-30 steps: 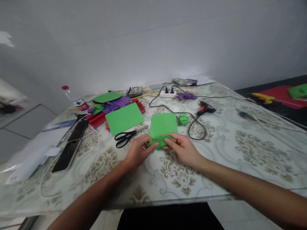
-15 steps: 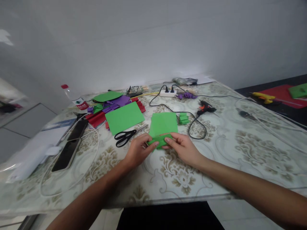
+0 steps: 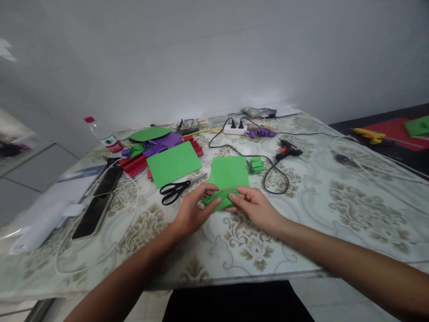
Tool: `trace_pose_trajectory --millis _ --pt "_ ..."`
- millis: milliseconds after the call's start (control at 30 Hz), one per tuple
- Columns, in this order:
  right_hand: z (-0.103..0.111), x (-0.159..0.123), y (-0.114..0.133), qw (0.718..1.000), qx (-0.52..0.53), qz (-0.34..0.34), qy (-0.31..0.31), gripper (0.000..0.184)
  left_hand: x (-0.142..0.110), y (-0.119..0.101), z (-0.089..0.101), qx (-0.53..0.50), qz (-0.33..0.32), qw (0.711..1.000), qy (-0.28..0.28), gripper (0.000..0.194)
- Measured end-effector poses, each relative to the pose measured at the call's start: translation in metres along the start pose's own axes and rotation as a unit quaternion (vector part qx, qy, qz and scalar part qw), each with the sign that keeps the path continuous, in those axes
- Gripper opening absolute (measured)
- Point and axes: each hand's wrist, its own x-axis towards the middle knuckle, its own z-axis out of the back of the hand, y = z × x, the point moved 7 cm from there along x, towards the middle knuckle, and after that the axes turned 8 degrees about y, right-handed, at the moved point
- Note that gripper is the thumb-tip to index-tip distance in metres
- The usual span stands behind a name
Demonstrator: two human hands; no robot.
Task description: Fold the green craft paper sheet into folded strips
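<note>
Between my two hands is a folded strip of green paper [image 3: 222, 198], held just over the near edge of a flat green sheet [image 3: 229, 171]. My left hand [image 3: 195, 206] is closed on the strip's left end, thumb on top and fingers behind. On the right end, my right hand [image 3: 256, 206] pinches with its thumb in front and the other fingers partly hidden behind the paper. Black-handled scissors [image 3: 174, 192] lie left of my left hand, blades toward the right. A small stack of folded green pieces [image 3: 257, 165] sits beyond my right hand.
Another green sheet [image 3: 174, 163] lies at left by purple paper scraps [image 3: 164, 144] and red paper [image 3: 134, 166]. A black glue gun [image 3: 287, 150] and its looped cord are at right. A power strip [image 3: 235, 129], bottle [image 3: 109, 139] and phone [image 3: 93, 215] also stand about.
My left fingers have shifted slightly along the green strip, and its left end has tilted a little. Both hands stay on it; the things around have not moved.
</note>
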Motion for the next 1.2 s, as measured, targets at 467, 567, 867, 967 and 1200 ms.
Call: trace_pose_trajectory --millis 467,567,867,967,1200 --pt "0.020 -0.005 0.004 0.992 -0.030 0.030 -0.122 0.042 0.002 -0.006 0.003 0.021 -0.026 0.999 -0.001 0.020" --pt "0.021 -0.007 0.006 0.989 -0.041 0.037 -0.140 0.041 0.002 -0.005 0.002 0.021 -0.021 1.000 -0.001 0.022" --pt "0.020 -0.007 0.006 0.988 -0.043 0.045 -0.140 0.039 0.001 -0.006 0.000 0.007 -0.019 1.000 -0.002 0.021" --pt "0.018 -0.007 0.006 0.990 -0.040 0.045 -0.130 0.038 -0.001 -0.003 -0.002 -0.022 -0.010 1.000 0.000 0.020" --pt "0.010 -0.008 0.003 0.994 -0.038 0.036 -0.096 0.036 -0.003 -0.001 -0.004 -0.068 0.005 0.998 -0.002 0.019"
